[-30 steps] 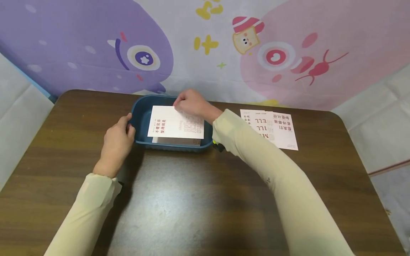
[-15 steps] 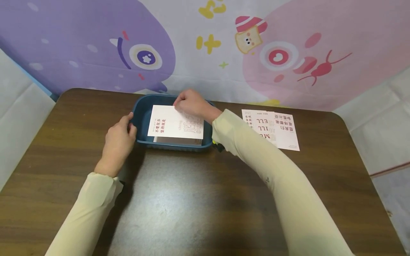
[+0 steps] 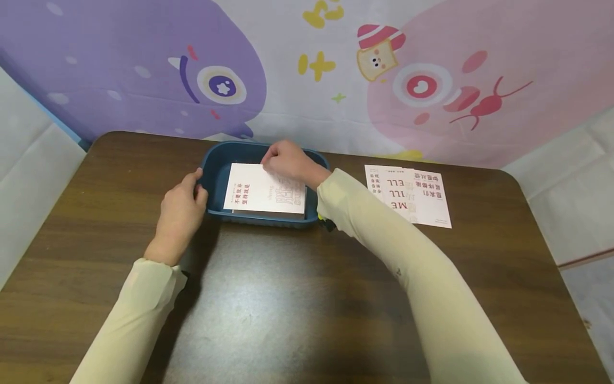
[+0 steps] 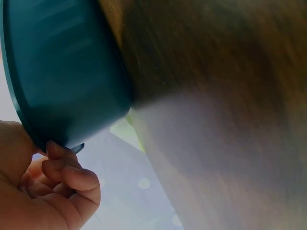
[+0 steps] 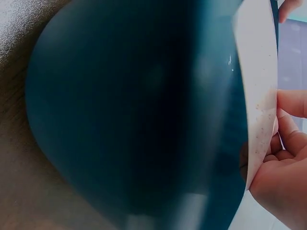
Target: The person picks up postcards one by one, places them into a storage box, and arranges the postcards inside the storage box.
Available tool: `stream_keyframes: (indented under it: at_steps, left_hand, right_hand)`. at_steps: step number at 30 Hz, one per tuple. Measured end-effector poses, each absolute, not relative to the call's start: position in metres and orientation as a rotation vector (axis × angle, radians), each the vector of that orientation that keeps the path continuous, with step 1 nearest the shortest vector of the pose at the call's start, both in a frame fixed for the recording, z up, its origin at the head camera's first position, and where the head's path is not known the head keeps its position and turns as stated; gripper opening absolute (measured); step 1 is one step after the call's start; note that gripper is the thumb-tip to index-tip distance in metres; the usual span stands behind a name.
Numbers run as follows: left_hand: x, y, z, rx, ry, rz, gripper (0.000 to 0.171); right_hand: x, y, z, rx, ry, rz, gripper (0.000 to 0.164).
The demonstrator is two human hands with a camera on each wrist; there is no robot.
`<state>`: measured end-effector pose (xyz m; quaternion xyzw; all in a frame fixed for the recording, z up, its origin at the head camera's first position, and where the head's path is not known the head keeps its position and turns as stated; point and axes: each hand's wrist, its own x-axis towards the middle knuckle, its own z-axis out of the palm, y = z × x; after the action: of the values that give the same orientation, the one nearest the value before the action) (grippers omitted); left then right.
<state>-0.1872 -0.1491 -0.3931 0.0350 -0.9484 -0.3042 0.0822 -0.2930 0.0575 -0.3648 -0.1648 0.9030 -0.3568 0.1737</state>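
Note:
A dark blue plastic basin [image 3: 268, 218] stands near the table's back edge. At its left end my left hand [image 3: 179, 213] grips the rim; the left wrist view shows the thumb and curled fingers at the edge of the basin [image 4: 67, 72]. My right hand [image 3: 289, 161] reaches into the basin from the right and pinches a white printed card [image 3: 251, 192] by its back edge. In the right wrist view the card [image 5: 259, 72] bends slightly between thumb and fingers, over the basin wall. Beneath it, a thin strip of another flat piece shows on the basin's bottom.
Several white printed cards [image 3: 431, 205] lie overlapping on the brown table [image 3: 268, 298], right of the basin. A cloth backdrop [image 3: 297, 101] with cartoon whales hangs right behind the table's back edge.
My right hand has lowered a little with the card, which covers more of the piece below. The left hand stays on the rim. The head view has shifted slightly.

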Motion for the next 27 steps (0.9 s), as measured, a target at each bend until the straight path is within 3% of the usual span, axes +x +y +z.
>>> stream_keyframes:
  at_steps: [27]
  left_hand:
    - [-0.187, -0.148, -0.392, 0.096, -2.813, -0.918, 0.045]
  right_hand:
    - [-0.291, 0.056, -0.392, -0.525, 2.541, -0.907, 0.027]
